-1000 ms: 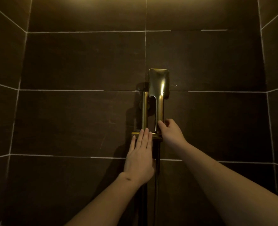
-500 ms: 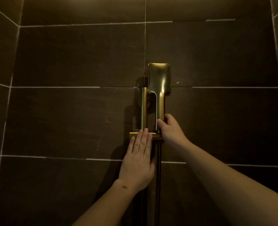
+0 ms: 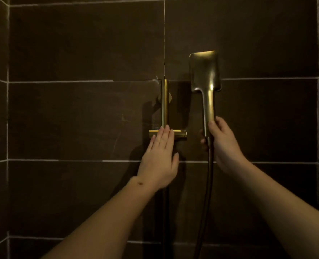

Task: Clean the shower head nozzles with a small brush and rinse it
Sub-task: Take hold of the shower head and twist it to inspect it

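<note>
A dark tiled wall (image 3: 80,53) with pale grout lines fills the view, and on it stands a brass slide rail (image 3: 164,103) whose cross-shaped holder (image 3: 179,133) now carries nothing. The shower head (image 3: 204,71) is off that holder and held upright to the right of the rail, clear of the wall fitting, its rectangular back toward the camera so the nozzle face cannot be seen; its dark hose (image 3: 207,193) hangs down from the handle base. The right hand (image 3: 224,144) is wrapped round the lower handle, thumb on the near side and fingers curled behind. The left hand (image 3: 159,159) lies flat with straight fingers close together, fingertips resting on the holder as if steadying it, gripping nothing. As a judgement, only the first step is done: the head is freed from its mount. No small brush shows anywhere in the frame, no water runs, so fetching the brush, turning the nozzle face round, scrubbing the nozzles and rinsing all remain
</note>
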